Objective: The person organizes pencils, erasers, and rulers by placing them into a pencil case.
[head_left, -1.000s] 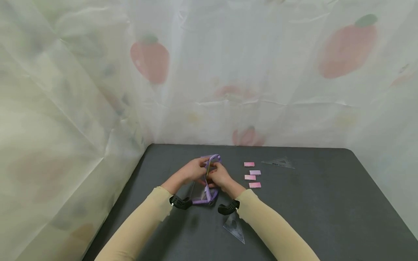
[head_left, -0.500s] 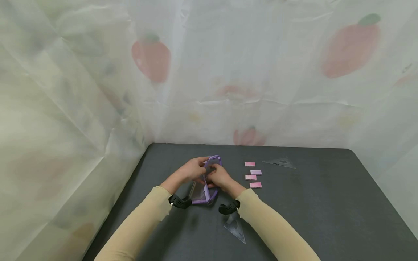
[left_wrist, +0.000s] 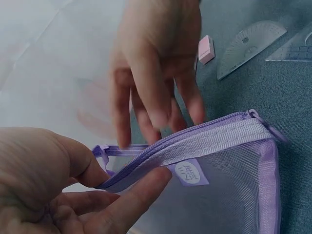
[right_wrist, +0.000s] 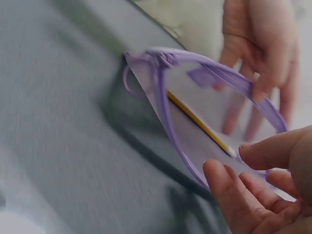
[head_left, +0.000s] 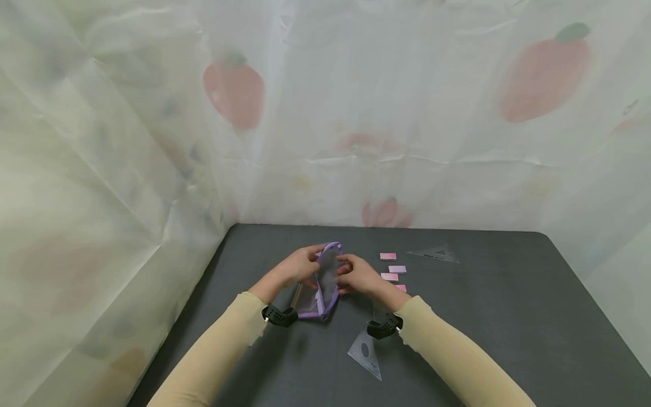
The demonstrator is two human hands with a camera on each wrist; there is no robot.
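Observation:
A purple mesh zipper pouch (head_left: pixel 322 282) stands on the dark table (head_left: pixel 483 316) between my hands. My left hand (head_left: pixel 305 265) pinches its zipper edge (left_wrist: pixel 195 141) between thumb and forefinger. The right hand (head_left: pixel 351 274) hovers at the pouch's right side, fingers loosely spread and gripping nothing; in the left wrist view this right hand (left_wrist: pixel 156 112) is blurred above the rim. In the right wrist view the pouch mouth (right_wrist: pixel 219 97) gapes, with a yellow pencil (right_wrist: pixel 200 124) inside.
Several pink erasers (head_left: pixel 389 277) lie just right of the pouch. One clear set square (head_left: pixel 365 353) lies near my right wrist and another (head_left: pixel 434 253) at the back. A protractor (left_wrist: pixel 248 46) shows in the left wrist view. Draped sheeting (head_left: pixel 152 169) walls the table's left and back.
My right hand has let go of the pouch rim and shifted right, its wrist now over the near set square. The left hand keeps its pinch; the pouch has sunk slightly.

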